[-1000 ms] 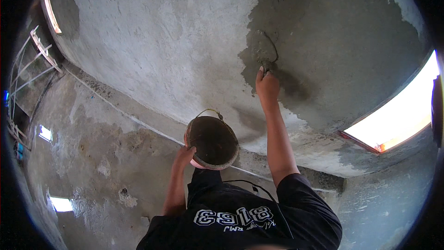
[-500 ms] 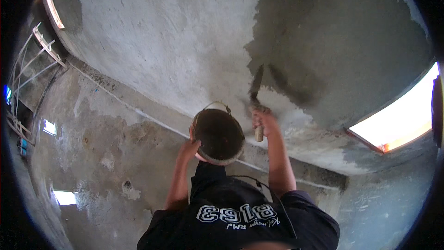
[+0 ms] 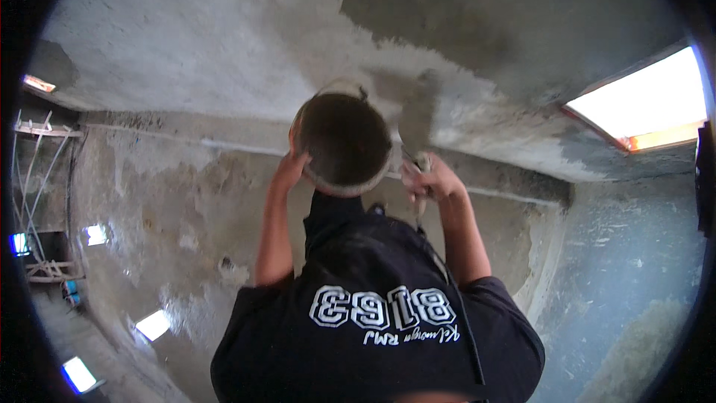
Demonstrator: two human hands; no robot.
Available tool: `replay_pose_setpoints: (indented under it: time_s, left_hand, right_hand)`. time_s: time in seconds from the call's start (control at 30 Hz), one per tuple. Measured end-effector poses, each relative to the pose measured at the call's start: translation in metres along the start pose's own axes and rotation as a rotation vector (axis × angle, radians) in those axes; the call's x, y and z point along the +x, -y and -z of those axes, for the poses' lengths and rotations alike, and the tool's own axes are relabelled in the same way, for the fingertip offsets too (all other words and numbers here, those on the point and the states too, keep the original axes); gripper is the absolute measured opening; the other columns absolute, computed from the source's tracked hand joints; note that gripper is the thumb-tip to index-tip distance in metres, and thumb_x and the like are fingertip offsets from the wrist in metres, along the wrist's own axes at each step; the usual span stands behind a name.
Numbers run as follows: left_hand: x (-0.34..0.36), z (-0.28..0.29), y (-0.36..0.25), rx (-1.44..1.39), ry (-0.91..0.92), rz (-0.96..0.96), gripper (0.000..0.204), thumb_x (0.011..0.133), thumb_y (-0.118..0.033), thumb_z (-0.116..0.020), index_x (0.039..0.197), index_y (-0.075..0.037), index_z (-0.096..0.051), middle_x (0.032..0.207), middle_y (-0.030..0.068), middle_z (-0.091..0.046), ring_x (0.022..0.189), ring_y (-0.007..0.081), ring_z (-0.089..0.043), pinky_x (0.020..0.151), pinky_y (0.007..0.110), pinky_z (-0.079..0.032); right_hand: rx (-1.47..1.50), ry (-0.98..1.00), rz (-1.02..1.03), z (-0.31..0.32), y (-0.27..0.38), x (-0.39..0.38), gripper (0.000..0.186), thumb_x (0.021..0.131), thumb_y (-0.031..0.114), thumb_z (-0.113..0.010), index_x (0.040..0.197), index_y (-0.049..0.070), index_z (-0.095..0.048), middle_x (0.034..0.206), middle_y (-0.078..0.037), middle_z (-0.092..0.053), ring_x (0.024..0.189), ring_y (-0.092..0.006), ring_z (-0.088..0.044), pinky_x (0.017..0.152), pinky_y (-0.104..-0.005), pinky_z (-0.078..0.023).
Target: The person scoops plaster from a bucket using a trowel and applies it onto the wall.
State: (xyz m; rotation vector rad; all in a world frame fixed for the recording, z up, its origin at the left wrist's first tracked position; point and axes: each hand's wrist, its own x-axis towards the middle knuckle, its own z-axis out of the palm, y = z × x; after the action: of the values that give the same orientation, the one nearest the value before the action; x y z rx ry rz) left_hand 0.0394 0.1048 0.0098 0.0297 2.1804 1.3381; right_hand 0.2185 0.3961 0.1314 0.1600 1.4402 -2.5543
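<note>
My left hand [image 3: 291, 168] grips the side of a round bucket [image 3: 343, 138] with a wire handle, a crusted rim and a dark interior whose contents I cannot make out. Just right of the bucket, my right hand [image 3: 431, 179] is closed on a trowel [image 3: 412, 155], its blade pointing up beside the rim and blurred. Beyond both hands rises a grey plastered wall [image 3: 209, 45] with a darker, wet-looking patch [image 3: 485, 7] in its upper right.
A bright opening with an orange edge [image 3: 638, 101] is at right. A ledge [image 3: 216, 130] crosses behind the bucket. Far left stands a frame of thin poles [image 3: 37, 179], with small bright openings near it. A pale bluish surface [image 3: 626, 254] fills the lower right.
My right hand has brought the trowel down from the dark patch to beside the bucket. The view has shifted, and bucket and both hands appear higher in the picture.
</note>
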Motion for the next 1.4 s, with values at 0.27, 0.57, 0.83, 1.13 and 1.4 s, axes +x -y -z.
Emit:
replay_pose_setpoints:
  time_s: [0.27, 0.57, 0.83, 1.13, 1.4]
  left_hand:
    - [-0.002, -0.029, -0.018, -0.173, 0.117, 0.162, 0.048, 0.080, -0.015, -0.055, 0.124, 0.004, -0.049, 0.113, 0.0098, -0.060, 0.103, 0.0202, -0.054, 0.093, 0.032, -0.040]
    - [-0.012, -0.064, -0.012, -0.562, 0.194, -0.058, 0.073, 0.080, -0.004, -0.057, 0.146, -0.010, -0.027, 0.137, 0.0095, -0.044, 0.123, 0.0252, -0.044, 0.103, 0.037, -0.035]
    - [-0.031, -0.093, -0.021, -0.697, 0.103, -0.358, 0.057, 0.087, -0.001, -0.056, 0.141, -0.002, -0.035, 0.135, 0.0093, -0.048, 0.123, 0.0187, -0.045, 0.104, 0.032, -0.033]
    - [-0.026, -0.108, -0.023, -0.540, 0.027, -0.344, 0.062, 0.087, -0.004, -0.057, 0.144, -0.005, -0.033, 0.135, 0.0100, -0.048, 0.122, 0.0200, -0.045, 0.104, 0.033, -0.033]
    - [-0.022, -0.109, -0.022, -0.553, 0.061, -0.414, 0.059, 0.085, 0.003, -0.053, 0.141, 0.002, -0.034, 0.141, 0.0131, -0.042, 0.129, 0.0196, -0.039, 0.108, 0.032, -0.028]
  right_hand:
    - [-1.239, -0.571, -0.227, 0.015, -0.074, -0.017, 0.028, 0.067, 0.013, -0.065, 0.083, -0.009, -0.056, 0.074, -0.030, -0.058, 0.079, -0.0478, -0.057, 0.068, -0.0463, -0.046]
    - [-1.206, -0.564, -0.152, 0.031, -0.085, -0.017, 0.034, 0.074, 0.013, -0.063, 0.099, -0.008, -0.052, 0.087, -0.031, -0.061, 0.089, -0.0483, -0.057, 0.074, -0.0507, -0.047]
    - [-1.517, -0.455, -0.272, 0.035, -0.097, -0.022, 0.029, 0.081, 0.026, -0.063, 0.088, -0.002, -0.063, 0.078, -0.026, -0.063, 0.077, -0.0412, -0.063, 0.067, -0.0487, -0.051]
    - [-1.582, -0.335, -0.359, 0.035, -0.073, -0.040, 0.013, 0.075, 0.011, -0.057, 0.076, 0.001, -0.066, 0.075, -0.024, -0.064, 0.075, -0.0409, -0.064, 0.066, -0.0481, -0.051]
    - [-1.585, -0.266, -0.482, 0.034, -0.053, -0.061, 0.012, 0.073, 0.008, -0.058, 0.077, 0.000, -0.066, 0.076, -0.024, -0.064, 0.077, -0.0396, -0.065, 0.067, -0.0480, -0.051]
